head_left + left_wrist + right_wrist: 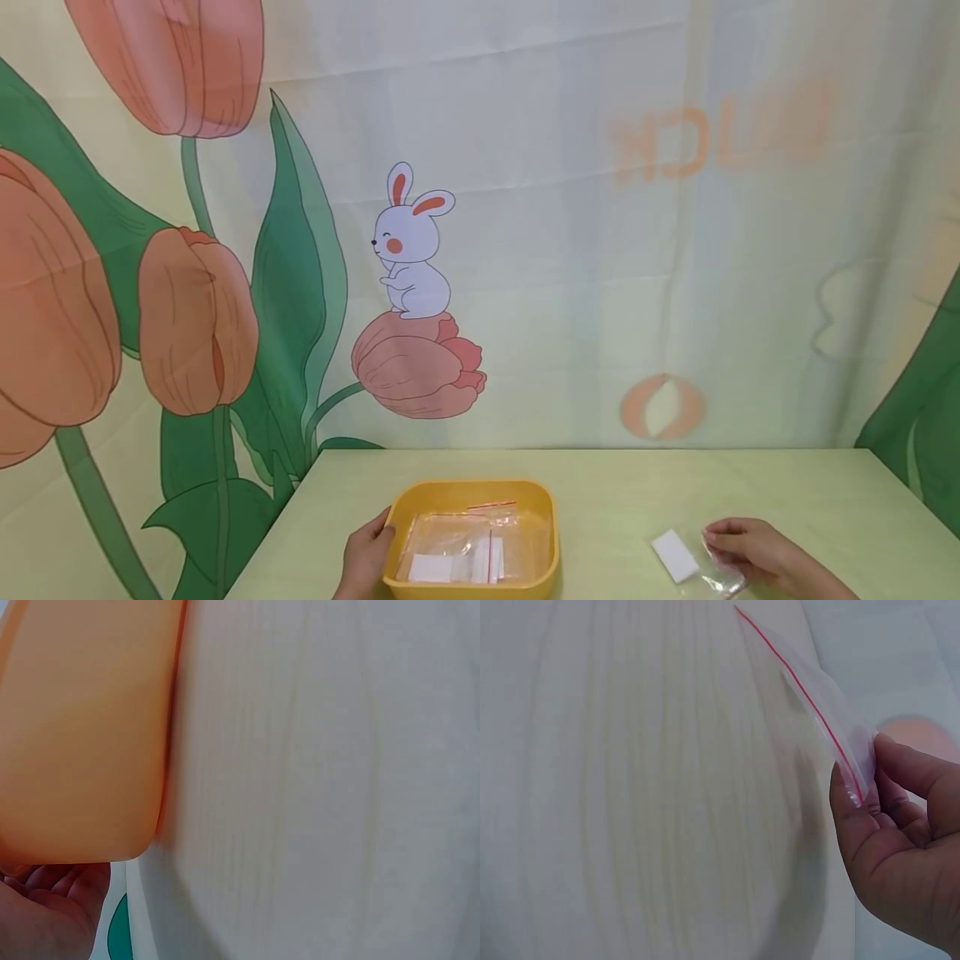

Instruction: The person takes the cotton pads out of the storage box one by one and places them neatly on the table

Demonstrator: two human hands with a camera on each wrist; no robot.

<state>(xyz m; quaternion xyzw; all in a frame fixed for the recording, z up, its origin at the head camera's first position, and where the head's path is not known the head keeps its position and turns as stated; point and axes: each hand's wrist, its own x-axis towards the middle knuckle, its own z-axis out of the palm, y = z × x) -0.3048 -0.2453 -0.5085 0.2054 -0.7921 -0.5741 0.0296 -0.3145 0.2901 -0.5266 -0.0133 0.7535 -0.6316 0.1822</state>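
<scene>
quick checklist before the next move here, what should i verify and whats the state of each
1. Left hand on the yellow box: ok, it grips the box's left side.
2. Right hand on the clear bag: ok, thumb and fingers pinch it near one end of its red strip.
3. Clear bag apart from the box: ok, it is to the box's right.
4. Box empty: not ok, other bags with red strips lie in it.
5. White piece inside the clear bag: cannot tell.
6. Clear bag sealed: cannot tell.
</scene>
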